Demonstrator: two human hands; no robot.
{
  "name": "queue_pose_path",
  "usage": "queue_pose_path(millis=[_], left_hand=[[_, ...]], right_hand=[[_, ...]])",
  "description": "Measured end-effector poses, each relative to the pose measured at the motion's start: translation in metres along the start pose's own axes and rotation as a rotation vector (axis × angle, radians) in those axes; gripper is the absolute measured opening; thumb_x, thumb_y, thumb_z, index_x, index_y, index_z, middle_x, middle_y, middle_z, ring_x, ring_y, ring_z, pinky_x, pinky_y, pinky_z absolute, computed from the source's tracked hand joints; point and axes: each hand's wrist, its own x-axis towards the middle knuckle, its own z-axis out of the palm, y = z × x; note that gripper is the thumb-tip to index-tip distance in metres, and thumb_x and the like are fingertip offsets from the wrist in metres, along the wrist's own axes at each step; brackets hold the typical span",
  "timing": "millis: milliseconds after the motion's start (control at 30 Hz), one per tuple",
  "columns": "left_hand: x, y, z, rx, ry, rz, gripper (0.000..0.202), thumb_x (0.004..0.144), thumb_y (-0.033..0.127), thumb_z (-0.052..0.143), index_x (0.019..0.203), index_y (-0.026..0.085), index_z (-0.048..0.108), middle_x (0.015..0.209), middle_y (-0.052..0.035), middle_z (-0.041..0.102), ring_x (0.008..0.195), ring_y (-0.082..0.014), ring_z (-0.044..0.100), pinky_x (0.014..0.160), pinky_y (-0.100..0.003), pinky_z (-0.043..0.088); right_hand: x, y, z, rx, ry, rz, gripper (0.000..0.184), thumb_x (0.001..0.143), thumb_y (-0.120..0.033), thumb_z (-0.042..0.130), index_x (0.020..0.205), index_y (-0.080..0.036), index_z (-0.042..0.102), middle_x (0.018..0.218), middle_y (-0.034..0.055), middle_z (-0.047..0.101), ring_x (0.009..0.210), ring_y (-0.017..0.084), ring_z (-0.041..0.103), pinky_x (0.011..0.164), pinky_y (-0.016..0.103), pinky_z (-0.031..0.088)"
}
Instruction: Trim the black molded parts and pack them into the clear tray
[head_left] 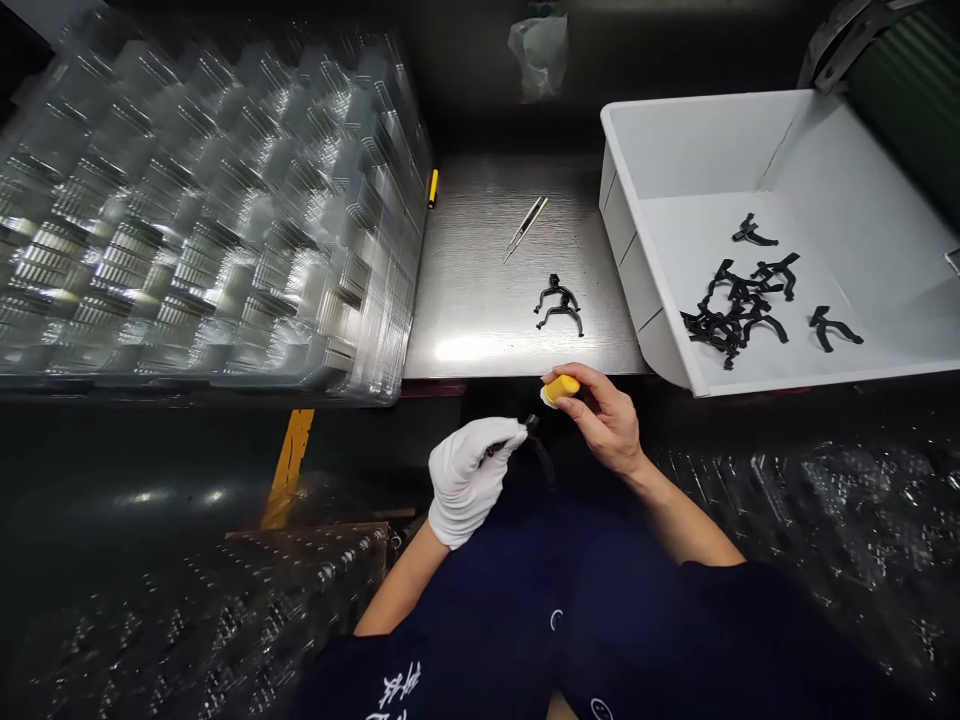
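Observation:
My left hand (466,478), in a white glove, is closed on a black forked plastic part (533,424); its lower arm fades into the dark clothing behind. Bare, my right hand (611,418) pinches a short yellow piece (562,387) with a white lower end, whose exact kind I cannot make out. The yellow piece is a little above and to the right of the black part, apart from it. Beyond the hands, two similar black forked parts (559,306) lie together on the metal table (480,300).
Stacked clear plastic trays (375,300) fill the left. A white bin (652,290) holding several black parts (739,300) stands at right. A utility knife (526,228) and a yellow stick (433,188) lie on the table. A clear bag (541,52) is at the back.

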Motion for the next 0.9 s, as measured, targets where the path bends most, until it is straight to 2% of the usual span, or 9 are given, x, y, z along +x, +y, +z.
queue_pose_path(millis=[67,200,267,367,500,600,767,833,900], left_hand=[[0.0,-0.003,-0.003,0.069,-0.034,0.099,0.015,0.088,0.016,0.072,0.099,0.026,0.076,0.092,-0.002,0.08,0.082,-0.0187,0.076,0.078,-0.03,0.063],[-0.002,-0.012,-0.007,0.239,-0.114,0.364,0.031,0.089,0.013,0.065,0.114,0.029,0.073,0.102,-0.0025,0.08,0.089,-0.0194,0.077,0.078,-0.028,0.063],[-0.002,-0.015,-0.01,0.315,-0.133,0.487,0.032,0.09,0.014,0.061,0.117,0.028,0.071,0.101,-0.0027,0.08,0.087,-0.0181,0.077,0.076,-0.026,0.062],[0.0,-0.014,-0.013,0.4,-0.148,0.554,0.032,0.093,0.013,0.057,0.12,0.025,0.069,0.1,-0.0033,0.08,0.088,-0.0165,0.076,0.076,-0.024,0.06],[0.002,-0.012,-0.012,0.486,-0.174,0.632,0.04,0.093,0.013,0.055,0.132,0.022,0.061,0.1,-0.0048,0.079,0.09,-0.0169,0.075,0.078,-0.025,0.058],[0.003,-0.012,-0.01,0.527,-0.18,0.686,0.033,0.095,0.013,0.051,0.126,0.019,0.061,0.093,-0.0056,0.079,0.084,-0.0173,0.076,0.072,-0.024,0.058],[0.004,-0.014,-0.006,0.499,-0.155,0.684,0.032,0.092,0.011,0.056,0.12,0.023,0.065,0.093,-0.0044,0.079,0.084,-0.0169,0.076,0.074,-0.024,0.059],[0.004,-0.014,-0.003,0.402,-0.123,0.567,0.025,0.093,0.013,0.058,0.114,0.023,0.068,0.092,-0.0033,0.079,0.083,-0.0162,0.076,0.075,-0.024,0.06],[0.003,-0.013,0.002,0.265,-0.046,0.355,0.014,0.094,0.016,0.062,0.104,0.022,0.069,0.09,-0.0021,0.079,0.077,-0.0148,0.076,0.073,-0.024,0.061]], right_hand=[[0.003,-0.009,-0.001,0.003,-0.058,-0.057,0.027,0.099,-0.026,0.059,0.126,-0.026,0.061,0.11,0.006,0.074,0.101,0.021,0.071,0.092,0.038,0.06],[0.013,-0.016,-0.002,-0.102,-0.229,-0.371,0.035,0.098,-0.016,0.056,0.133,-0.021,0.059,0.11,0.0102,0.074,0.103,0.024,0.07,0.089,0.04,0.061],[0.018,-0.015,-0.004,-0.221,-0.243,-0.458,0.036,0.099,-0.012,0.053,0.134,-0.019,0.058,0.108,0.0119,0.074,0.1,0.024,0.071,0.086,0.041,0.061],[0.02,-0.013,-0.007,-0.278,-0.212,-0.433,0.035,0.099,-0.011,0.052,0.133,-0.018,0.057,0.107,0.0126,0.073,0.099,0.024,0.07,0.086,0.042,0.061],[0.019,-0.014,-0.007,-0.224,-0.274,-0.462,0.031,0.099,-0.011,0.054,0.13,-0.014,0.057,0.108,0.0143,0.073,0.1,0.024,0.069,0.087,0.041,0.061],[0.02,-0.013,-0.008,-0.269,-0.246,-0.424,0.03,0.099,-0.011,0.053,0.129,-0.015,0.058,0.107,0.0139,0.073,0.099,0.023,0.069,0.086,0.04,0.06],[0.022,-0.013,-0.01,-0.244,-0.306,-0.456,0.029,0.1,-0.011,0.053,0.128,-0.015,0.057,0.107,0.0135,0.072,0.099,0.023,0.068,0.086,0.039,0.061],[0.022,-0.013,-0.009,-0.258,-0.254,-0.433,0.028,0.099,-0.01,0.053,0.126,-0.016,0.058,0.105,0.0131,0.072,0.098,0.023,0.068,0.086,0.039,0.06],[0.021,-0.013,-0.007,-0.203,-0.245,-0.417,0.028,0.099,-0.011,0.055,0.126,-0.016,0.058,0.106,0.0128,0.072,0.1,0.023,0.068,0.088,0.039,0.06]])
